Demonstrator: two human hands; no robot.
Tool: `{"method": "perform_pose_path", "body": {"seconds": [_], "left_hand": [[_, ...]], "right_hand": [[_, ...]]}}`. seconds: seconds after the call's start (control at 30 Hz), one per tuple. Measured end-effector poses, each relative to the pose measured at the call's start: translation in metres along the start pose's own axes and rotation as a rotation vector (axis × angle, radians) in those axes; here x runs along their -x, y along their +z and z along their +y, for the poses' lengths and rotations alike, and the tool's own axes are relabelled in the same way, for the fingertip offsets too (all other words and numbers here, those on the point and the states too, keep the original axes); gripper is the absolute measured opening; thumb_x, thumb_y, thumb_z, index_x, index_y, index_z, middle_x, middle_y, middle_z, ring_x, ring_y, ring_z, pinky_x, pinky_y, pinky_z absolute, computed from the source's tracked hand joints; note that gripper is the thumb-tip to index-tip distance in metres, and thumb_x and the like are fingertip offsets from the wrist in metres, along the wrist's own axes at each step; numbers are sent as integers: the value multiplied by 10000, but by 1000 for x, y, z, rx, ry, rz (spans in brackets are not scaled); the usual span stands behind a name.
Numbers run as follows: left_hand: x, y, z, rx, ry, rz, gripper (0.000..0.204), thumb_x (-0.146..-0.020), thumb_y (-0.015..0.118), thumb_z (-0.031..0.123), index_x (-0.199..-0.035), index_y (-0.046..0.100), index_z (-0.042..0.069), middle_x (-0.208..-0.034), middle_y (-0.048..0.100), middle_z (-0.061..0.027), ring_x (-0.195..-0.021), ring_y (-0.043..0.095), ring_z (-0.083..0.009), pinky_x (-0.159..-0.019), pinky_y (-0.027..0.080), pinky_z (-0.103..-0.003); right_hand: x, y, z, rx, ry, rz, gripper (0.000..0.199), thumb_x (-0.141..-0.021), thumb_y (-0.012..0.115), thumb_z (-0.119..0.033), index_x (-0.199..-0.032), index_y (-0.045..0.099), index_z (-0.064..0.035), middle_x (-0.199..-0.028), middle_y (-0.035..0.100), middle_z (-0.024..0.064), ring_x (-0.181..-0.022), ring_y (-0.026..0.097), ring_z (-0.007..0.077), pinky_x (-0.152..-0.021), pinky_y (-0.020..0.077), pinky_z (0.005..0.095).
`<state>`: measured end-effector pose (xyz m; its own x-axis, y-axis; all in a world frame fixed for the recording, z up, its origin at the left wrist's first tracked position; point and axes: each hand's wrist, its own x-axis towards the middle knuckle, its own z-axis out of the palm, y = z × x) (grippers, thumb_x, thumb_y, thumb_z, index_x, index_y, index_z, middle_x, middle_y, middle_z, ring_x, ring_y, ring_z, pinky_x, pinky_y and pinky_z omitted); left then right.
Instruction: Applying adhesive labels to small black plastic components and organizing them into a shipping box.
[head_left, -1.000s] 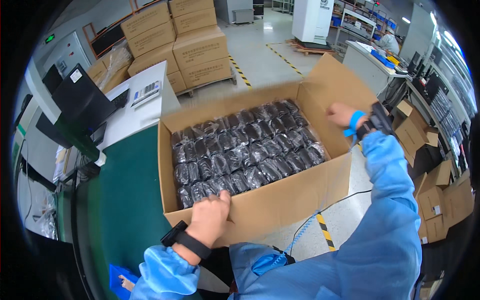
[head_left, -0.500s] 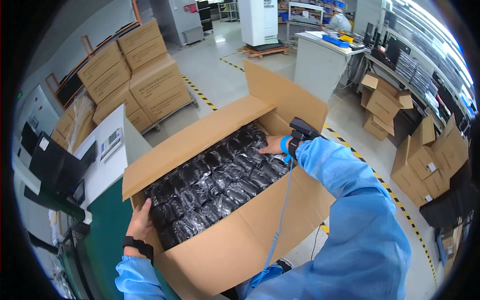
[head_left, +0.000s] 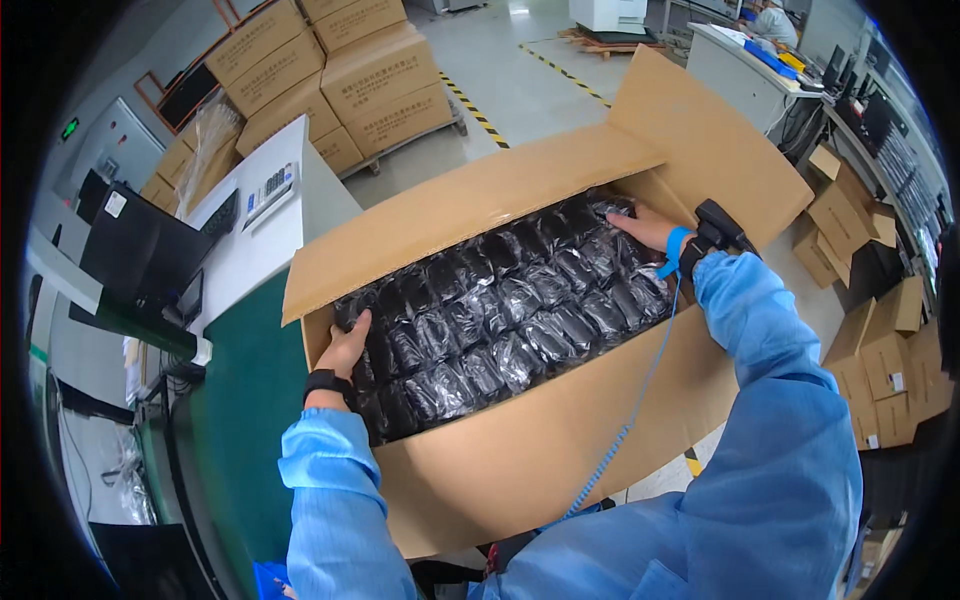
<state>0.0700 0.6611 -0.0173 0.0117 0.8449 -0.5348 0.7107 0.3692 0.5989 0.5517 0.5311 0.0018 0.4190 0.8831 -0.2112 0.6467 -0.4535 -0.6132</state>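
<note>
Left fingers were curled over the left end wall of the box, thumb down inside against the bagged packs, so that hand was clasped on the rim and not on any one pack. The left hand sat at the near-left corner, a black band at its wrist. Across the box, the right hand lay flat and relaxed on the far-right packs, fingers spread toward the back corner, palm down, gripping nothing that I could make out. On that wrist sat a blue strap and a small black device, with a blue coiled cord trailing down the front of the box. The box's long axis ran from the left hand up and to the right toward the right hand, so the two hands were at its opposite ends, well apart, with the rows of shiny black packs between them. Each hand was nearest its own end; the middle rows were away from both. The rear flap stood open behind the right hand. The box rested on a green bench, with a white table just beyond it and stacked cartons farther back on the floor.
</note>
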Motion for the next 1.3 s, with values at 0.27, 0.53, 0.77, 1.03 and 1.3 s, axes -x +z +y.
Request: {"method": "perform_pose_path", "body": {"seconds": [0.27,0.53,0.77,1.03,1.3], "left_hand": [[-20,3,-12,13,-35,37,1014,-760,525,616,-1411,-42,85,-1447,141,-197,-1296,223,-400,-1005,219,-564],[16,20,12,-191,-75,142,1109,-726,501,656,-1370,-43,-65,-1377,258,-283,-1297,257,-366,-1073,200,-358],[7,10,5,33,-33,92,1174,-657,494,750,-1389,21,-37,-1442,141,-218,-1353,74,-331,-1091,118,-382],[6,5,-3,24,94,209,1046,-712,513,663,-1374,132,-52,-1369,284,-275,-1293,282,-340,-1059,232,-348],[17,-17,4,211,202,309,693,-752,638,351,-1236,414,-91,-1204,500,-230,-1110,491,-311,-926,380,-349]], "right_hand": [[8,-6,-5,212,-32,80,815,-810,474,-548,-1289,305,90,-1208,470,296,-1123,468,401,-943,366,388],[28,-25,-35,160,-4,144,655,-799,518,-518,-999,556,104,-985,564,320,-958,546,415,-828,420,426],[26,-20,-25,7,-125,261,593,-763,602,-497,-831,561,90,-851,605,234,-834,589,329,-741,447,384],[17,-24,-12,-316,-126,107,506,-788,654,-334,-1028,554,101,-900,618,120,-792,570,161,-700,465,270],[19,-25,-14,-463,-242,36,454,-789,666,-249,-1047,549,106,-951,622,123,-813,588,165,-737,473,272]]}}
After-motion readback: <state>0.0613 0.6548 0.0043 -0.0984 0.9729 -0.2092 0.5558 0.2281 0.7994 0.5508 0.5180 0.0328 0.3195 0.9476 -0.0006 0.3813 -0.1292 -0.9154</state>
